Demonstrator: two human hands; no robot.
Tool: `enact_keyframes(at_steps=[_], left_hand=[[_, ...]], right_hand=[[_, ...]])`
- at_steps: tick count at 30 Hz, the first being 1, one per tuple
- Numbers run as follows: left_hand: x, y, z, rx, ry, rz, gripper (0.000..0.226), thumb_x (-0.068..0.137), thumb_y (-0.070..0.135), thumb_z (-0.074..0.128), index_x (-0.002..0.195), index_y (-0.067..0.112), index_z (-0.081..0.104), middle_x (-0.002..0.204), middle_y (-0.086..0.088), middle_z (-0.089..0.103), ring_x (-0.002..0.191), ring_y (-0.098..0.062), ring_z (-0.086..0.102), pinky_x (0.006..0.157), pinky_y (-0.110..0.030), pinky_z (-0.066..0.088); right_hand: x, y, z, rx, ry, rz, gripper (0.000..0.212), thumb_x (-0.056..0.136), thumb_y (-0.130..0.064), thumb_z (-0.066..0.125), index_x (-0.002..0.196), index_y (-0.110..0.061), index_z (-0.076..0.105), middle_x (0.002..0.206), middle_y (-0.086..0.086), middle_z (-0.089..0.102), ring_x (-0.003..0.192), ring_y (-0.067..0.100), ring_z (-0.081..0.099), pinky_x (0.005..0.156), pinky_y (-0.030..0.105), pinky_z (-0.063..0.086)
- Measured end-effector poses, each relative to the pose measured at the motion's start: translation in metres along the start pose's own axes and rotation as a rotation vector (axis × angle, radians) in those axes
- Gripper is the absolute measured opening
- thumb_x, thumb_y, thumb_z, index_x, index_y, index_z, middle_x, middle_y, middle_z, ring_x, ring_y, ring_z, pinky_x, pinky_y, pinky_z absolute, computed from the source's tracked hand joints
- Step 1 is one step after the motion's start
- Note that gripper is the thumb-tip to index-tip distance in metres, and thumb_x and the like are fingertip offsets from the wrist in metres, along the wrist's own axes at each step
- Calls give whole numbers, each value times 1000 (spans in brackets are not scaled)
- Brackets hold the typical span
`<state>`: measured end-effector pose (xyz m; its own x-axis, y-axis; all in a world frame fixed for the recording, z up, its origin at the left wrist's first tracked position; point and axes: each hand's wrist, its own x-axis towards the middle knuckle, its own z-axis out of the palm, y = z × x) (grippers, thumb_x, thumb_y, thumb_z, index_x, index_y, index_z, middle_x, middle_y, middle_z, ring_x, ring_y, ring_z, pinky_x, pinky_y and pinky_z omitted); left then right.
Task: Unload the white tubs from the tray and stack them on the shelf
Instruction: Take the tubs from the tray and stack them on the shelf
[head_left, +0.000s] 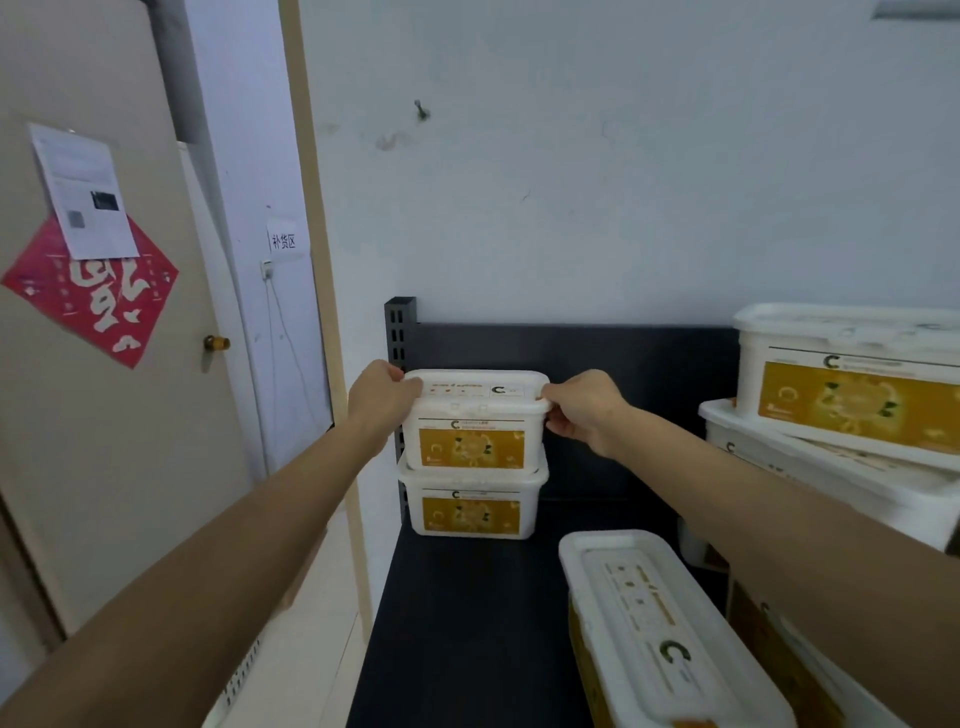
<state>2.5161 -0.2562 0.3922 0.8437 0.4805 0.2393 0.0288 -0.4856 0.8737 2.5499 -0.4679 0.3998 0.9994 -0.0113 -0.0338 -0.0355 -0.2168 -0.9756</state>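
A white tub with a yellow label sits on top of a second like tub at the back left of the black shelf. My left hand grips the top tub's left rim, and my right hand grips its right rim. Another white tub lies on the shelf at the front right, lid up. More tubs are piled at the right, partly behind my right arm. No tray is in view.
The shelf's black back panel and slotted upright stand against a white wall. To the left are a wooden post and a door with a red paper square and a brass knob.
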Motion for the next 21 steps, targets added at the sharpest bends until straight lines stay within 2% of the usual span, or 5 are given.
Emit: enact_keyframes(at_steps=[5,9,15,17,21], left_hand=[[-35,-4,5,321,200,458,42,91,33,55,125,10,53,121,-9,59,113,-28,52,94,-44,47],[-90,-2,29,324,-66,621,25,91,29,55,110,14,64,108,-1,64,100,-15,57,85,-29,47],[-140,4,71,237,-629,285,32,92,28,58,122,19,61,107,5,60,94,-11,57,80,-24,48],[-145,6,79,206,-698,218,27,91,23,58,118,17,63,103,3,61,93,-12,60,81,-27,53],[-140,6,74,88,-695,5,14,88,8,56,97,3,65,96,-9,61,83,-15,59,65,-20,52]], right_hand=[[-43,5,-17,-11,-32,-43,12,94,-23,59,91,-11,60,98,7,61,84,16,60,66,27,55],[-91,18,-37,-214,-114,-157,13,92,-22,62,103,-17,64,94,-4,60,90,11,59,68,23,52],[-131,40,-71,-632,-78,-331,25,92,-25,61,114,-18,65,104,-3,67,75,-2,54,60,13,39],[-140,46,-83,-637,-59,-304,30,92,-25,60,121,-17,63,107,-8,62,75,-1,52,61,14,40],[-155,56,-101,-606,-42,-265,35,92,-23,61,125,-12,61,112,-3,61,93,11,56,89,31,51]])
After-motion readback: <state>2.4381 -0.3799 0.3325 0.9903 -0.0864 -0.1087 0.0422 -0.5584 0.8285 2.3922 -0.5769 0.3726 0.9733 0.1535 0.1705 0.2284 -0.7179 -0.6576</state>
